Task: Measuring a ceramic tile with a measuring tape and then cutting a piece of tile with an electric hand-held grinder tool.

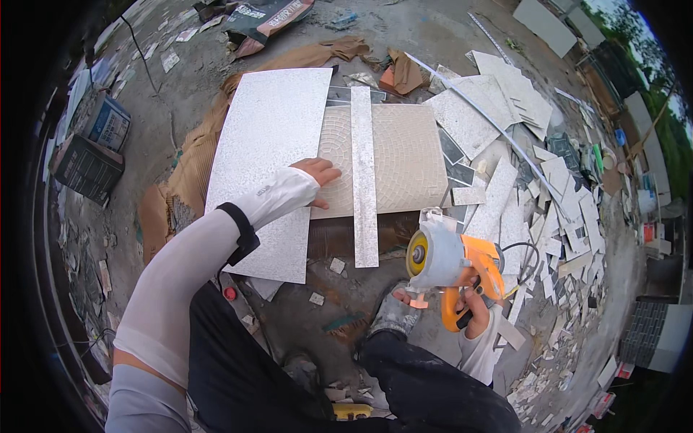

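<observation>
My right hand (pixel 476 314) is wrapped around the handle of an orange handheld tile cutter (pixel 482 261) with a grey guard, held above the ground beside my foot. My left hand (pixel 317 180) lies with its fingers apart at the right edge of a large speckled white tile (pixel 263 151), its fingertips over a beige patterned tile (pixel 411 159). The white tile partly covers the beige one. A narrow speckled strip (pixel 364 173) lies across the beige tile, just right of my left hand, and sticks out past its near edge.
Brown cardboard (pixel 191 162) lies under and left of the tiles. Off-cuts (pixel 556 238) and larger tile pieces (pixel 473 112) litter the right side, crossed by a long straight bar (pixel 498 130). Boxes (pixel 90 167) stand at left; a torn bag (pixel 267 22) lies at the back.
</observation>
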The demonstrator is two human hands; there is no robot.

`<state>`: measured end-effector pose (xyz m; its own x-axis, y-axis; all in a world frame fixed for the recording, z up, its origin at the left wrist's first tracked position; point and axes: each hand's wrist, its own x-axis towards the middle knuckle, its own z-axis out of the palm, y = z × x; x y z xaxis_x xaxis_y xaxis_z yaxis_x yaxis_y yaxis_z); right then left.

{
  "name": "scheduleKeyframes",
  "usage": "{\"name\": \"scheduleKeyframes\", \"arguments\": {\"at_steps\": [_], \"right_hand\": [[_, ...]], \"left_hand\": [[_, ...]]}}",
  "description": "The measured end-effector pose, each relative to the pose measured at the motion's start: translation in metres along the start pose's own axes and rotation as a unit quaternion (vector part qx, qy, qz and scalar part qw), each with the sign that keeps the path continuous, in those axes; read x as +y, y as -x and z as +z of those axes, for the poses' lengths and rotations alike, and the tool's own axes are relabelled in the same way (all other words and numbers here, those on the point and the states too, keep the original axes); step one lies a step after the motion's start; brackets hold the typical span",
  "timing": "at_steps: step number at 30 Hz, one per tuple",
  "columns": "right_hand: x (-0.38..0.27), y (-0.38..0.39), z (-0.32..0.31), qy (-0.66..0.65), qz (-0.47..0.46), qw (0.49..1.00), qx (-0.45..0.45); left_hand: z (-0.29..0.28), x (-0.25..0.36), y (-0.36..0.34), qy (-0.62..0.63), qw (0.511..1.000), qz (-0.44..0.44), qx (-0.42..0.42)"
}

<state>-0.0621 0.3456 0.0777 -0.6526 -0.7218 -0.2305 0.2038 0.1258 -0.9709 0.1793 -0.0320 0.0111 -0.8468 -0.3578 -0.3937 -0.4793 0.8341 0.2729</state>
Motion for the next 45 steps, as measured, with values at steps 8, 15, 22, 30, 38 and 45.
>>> {"name": "scheduleKeyframes", "arguments": {"at_steps": [8,15,22,30,38,45], "right_hand": [[-0.004,-0.001,-0.004,-0.059,-0.014,0.997,0.046],[-0.009,0.003,-0.024,-0.059,-0.026,0.992,0.107],[-0.019,0.002,-0.046,-0.066,-0.037,0.988,0.137],[-0.017,-0.017,-0.064,-0.088,-0.038,0.982,0.165],[-0.028,-0.073,-0.064,-0.060,-0.030,0.988,0.139],[-0.034,-0.109,-0.040,-0.110,-0.023,0.985,0.129]], "left_hand": [[0.068,0.088,-0.086,0.077,0.956,-0.211,0.188],[0.079,0.133,-0.131,0.064,0.967,-0.093,0.229],[0.075,0.172,-0.186,0.041,0.968,-0.013,0.248],[0.059,0.162,-0.134,0.215,0.909,0.031,0.357],[0.097,0.186,-0.035,0.468,0.834,-0.236,0.174],[0.147,0.182,-0.055,0.712,0.695,-0.096,0.031]]}}
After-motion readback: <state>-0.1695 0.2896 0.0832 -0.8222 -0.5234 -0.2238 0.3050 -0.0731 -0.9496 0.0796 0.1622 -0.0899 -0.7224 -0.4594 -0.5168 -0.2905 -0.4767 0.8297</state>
